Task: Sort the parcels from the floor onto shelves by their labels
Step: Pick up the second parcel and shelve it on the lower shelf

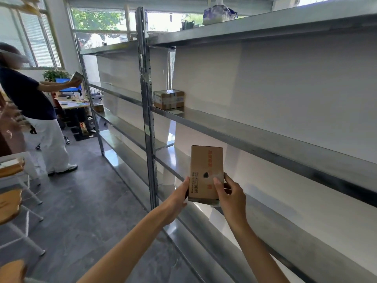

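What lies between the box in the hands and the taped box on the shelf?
Head view: only the shelf and bare wall separate the held box from the taped box; no other parcel.

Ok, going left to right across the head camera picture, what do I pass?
Another person in a dark top → shelf upright → left hand → cardboard parcel → right hand. The taped box on the shelf overlaps the left hand sideways, so it is left out.
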